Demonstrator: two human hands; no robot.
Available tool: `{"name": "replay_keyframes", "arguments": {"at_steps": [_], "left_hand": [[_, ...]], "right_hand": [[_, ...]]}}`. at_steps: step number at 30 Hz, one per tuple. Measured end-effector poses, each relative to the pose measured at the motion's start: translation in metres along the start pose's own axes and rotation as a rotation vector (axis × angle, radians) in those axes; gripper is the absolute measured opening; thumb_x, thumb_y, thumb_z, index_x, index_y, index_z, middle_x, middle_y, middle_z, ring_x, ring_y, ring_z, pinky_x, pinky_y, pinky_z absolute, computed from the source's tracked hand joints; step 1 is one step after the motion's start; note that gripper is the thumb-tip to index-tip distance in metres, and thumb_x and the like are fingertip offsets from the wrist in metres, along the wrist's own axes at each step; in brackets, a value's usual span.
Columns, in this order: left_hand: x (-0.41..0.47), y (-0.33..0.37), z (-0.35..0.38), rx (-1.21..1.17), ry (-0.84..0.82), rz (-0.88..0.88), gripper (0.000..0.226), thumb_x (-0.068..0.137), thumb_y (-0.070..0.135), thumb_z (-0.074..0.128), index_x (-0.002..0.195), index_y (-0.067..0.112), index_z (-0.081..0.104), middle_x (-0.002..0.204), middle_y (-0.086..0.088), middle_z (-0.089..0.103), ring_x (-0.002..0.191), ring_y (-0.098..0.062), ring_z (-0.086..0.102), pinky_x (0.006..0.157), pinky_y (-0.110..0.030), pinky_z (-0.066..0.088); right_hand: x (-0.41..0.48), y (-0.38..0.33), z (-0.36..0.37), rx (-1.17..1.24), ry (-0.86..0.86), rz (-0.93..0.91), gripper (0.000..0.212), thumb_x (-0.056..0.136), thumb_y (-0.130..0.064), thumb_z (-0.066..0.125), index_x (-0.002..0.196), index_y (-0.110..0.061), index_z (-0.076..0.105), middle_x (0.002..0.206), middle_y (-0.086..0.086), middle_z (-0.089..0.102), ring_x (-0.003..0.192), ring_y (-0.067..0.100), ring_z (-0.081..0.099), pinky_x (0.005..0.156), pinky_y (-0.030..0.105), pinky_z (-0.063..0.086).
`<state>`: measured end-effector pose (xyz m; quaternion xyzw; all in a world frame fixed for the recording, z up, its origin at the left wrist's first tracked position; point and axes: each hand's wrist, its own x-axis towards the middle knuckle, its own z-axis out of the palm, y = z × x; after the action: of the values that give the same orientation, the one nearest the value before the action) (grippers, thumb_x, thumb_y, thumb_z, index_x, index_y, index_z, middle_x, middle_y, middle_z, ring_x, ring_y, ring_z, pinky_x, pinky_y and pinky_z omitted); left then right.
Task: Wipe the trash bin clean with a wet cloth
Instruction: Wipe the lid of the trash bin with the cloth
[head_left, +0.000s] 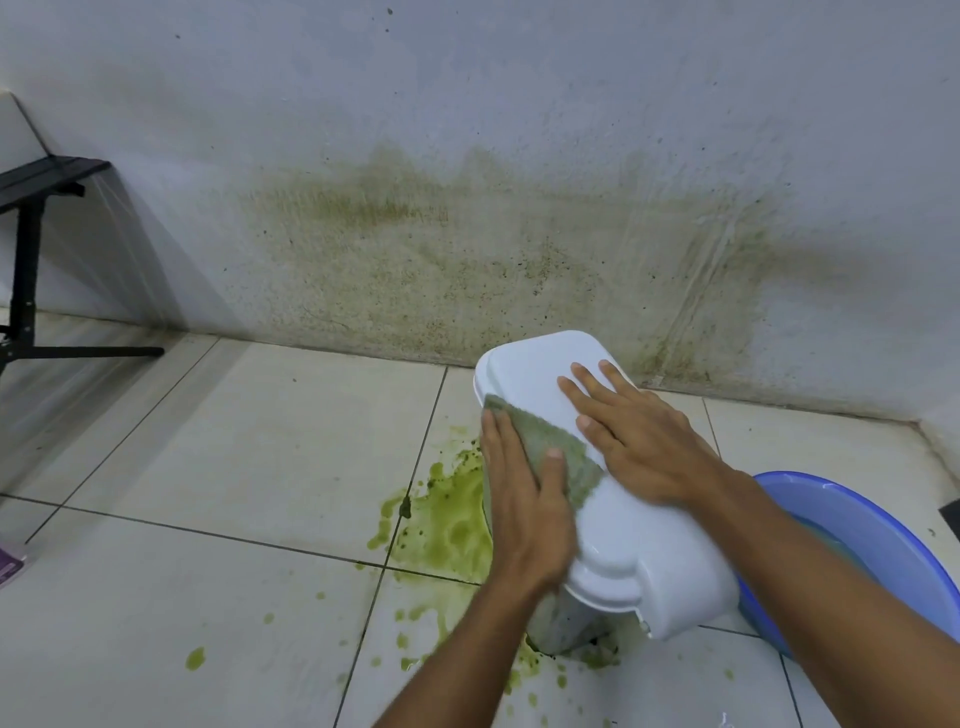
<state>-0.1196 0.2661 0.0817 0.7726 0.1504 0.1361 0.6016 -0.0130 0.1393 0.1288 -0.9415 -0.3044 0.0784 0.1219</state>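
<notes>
Tiled floor (234, 441): trash bin (649, 561) is lying tipped, long axis running wallward; left hand (524, 499) is pressing cloth (561, 452) flat-fingered on its left flank; right hand (639, 441), fingers (587, 389) spread, is steadying.

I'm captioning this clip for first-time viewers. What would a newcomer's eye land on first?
The white trash bin, tilted mid-frame, with the left hand pressing a green cloth on its side and the right hand flat on it. Next, the bright green spill on the tiles beside it, then the stained wall behind.
</notes>
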Motion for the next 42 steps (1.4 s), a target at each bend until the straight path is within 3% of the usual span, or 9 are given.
{"name": "replay_keyframes", "arguments": {"at_steps": [4, 13, 16, 18, 24, 29, 34, 39, 42], "left_hand": [[0.079, 0.018, -0.021, 0.103, -0.041, -0.125, 0.066, 0.112, 0.033, 0.034, 0.166, 0.019, -0.001, 0.174, 0.005, -0.009, 0.16, -0.011, -0.005, 0.13, -0.036, 0.003], [0.017, -0.003, -0.013, 0.066, -0.037, -0.008, 0.073, 0.107, 0.048, 0.036, 0.166, 0.027, 0.0, 0.174, 0.012, -0.003, 0.16, -0.008, 0.001, 0.13, -0.038, 0.01], [0.048, 0.005, -0.019, 0.081, -0.02, -0.063, 0.07, 0.108, 0.039, 0.04, 0.167, 0.021, 0.004, 0.175, 0.003, 0.004, 0.16, -0.016, 0.008, 0.13, -0.042, 0.012], [0.073, 0.015, -0.024, 0.125, -0.054, -0.119, 0.069, 0.11, 0.037, 0.037, 0.166, 0.017, 0.002, 0.175, 0.002, -0.004, 0.161, -0.016, 0.001, 0.13, -0.039, 0.006], [0.04, 0.006, -0.012, 0.032, -0.03, -0.081, 0.068, 0.111, 0.041, 0.034, 0.165, 0.027, -0.005, 0.172, 0.015, -0.014, 0.16, -0.008, -0.005, 0.131, -0.041, 0.006], [-0.041, -0.007, -0.001, -0.047, -0.07, 0.024, 0.073, 0.101, 0.063, 0.03, 0.159, 0.045, -0.011, 0.162, 0.038, -0.022, 0.151, 0.013, -0.018, 0.13, -0.035, -0.002], [0.006, 0.015, -0.009, 0.047, -0.067, -0.093, 0.068, 0.112, 0.036, 0.035, 0.165, 0.025, -0.006, 0.172, 0.013, -0.016, 0.16, -0.008, -0.006, 0.13, -0.041, 0.008], [-0.046, 0.005, -0.004, 0.002, -0.092, 0.003, 0.072, 0.107, 0.05, 0.032, 0.164, 0.032, -0.008, 0.17, 0.021, -0.017, 0.156, 0.003, -0.013, 0.131, -0.036, 0.0], [-0.022, 0.002, -0.01, 0.023, -0.104, -0.027, 0.072, 0.105, 0.05, 0.032, 0.165, 0.03, -0.003, 0.172, 0.016, -0.01, 0.158, -0.003, -0.007, 0.13, -0.034, 0.001]], "right_hand": [[0.001, -0.002, -0.001, 0.001, -0.015, 0.009, 0.051, 0.107, -0.042, 0.019, 0.156, -0.044, 0.008, 0.163, -0.026, -0.005, 0.151, 0.003, -0.012, 0.122, 0.05, 0.015], [0.002, -0.003, 0.003, -0.006, 0.002, 0.02, 0.05, 0.107, -0.044, 0.018, 0.156, -0.045, 0.009, 0.163, -0.026, -0.003, 0.152, 0.004, -0.01, 0.122, 0.051, 0.014], [0.002, -0.003, 0.002, -0.007, -0.004, 0.019, 0.05, 0.107, -0.044, 0.019, 0.156, -0.045, 0.009, 0.163, -0.027, -0.003, 0.152, 0.003, -0.01, 0.122, 0.051, 0.014], [0.002, -0.003, 0.001, 0.002, 0.001, 0.017, 0.05, 0.107, -0.043, 0.02, 0.156, -0.044, 0.01, 0.162, -0.027, -0.003, 0.151, 0.003, -0.011, 0.122, 0.051, 0.013], [0.003, -0.004, 0.005, 0.01, 0.019, 0.028, 0.049, 0.107, -0.043, 0.017, 0.155, -0.046, 0.01, 0.162, -0.028, -0.002, 0.151, 0.002, -0.009, 0.122, 0.05, 0.014], [0.003, -0.002, 0.006, 0.016, 0.021, 0.032, 0.05, 0.107, -0.042, 0.017, 0.156, -0.043, 0.011, 0.163, -0.025, -0.002, 0.152, 0.004, -0.009, 0.122, 0.052, 0.013], [0.002, -0.006, 0.005, 0.012, 0.011, 0.052, 0.05, 0.107, -0.042, 0.017, 0.157, -0.042, 0.011, 0.165, -0.021, -0.001, 0.152, 0.006, -0.008, 0.122, 0.054, 0.013], [0.002, -0.012, 0.005, 0.06, 0.058, 0.105, 0.049, 0.108, -0.038, 0.019, 0.157, -0.039, 0.017, 0.166, -0.018, 0.004, 0.153, 0.008, -0.005, 0.121, 0.053, 0.016], [0.0, -0.016, 0.008, 0.062, 0.048, 0.186, 0.051, 0.107, -0.042, 0.02, 0.157, -0.04, 0.013, 0.166, -0.017, 0.0, 0.153, 0.01, -0.008, 0.122, 0.054, 0.013]]}}
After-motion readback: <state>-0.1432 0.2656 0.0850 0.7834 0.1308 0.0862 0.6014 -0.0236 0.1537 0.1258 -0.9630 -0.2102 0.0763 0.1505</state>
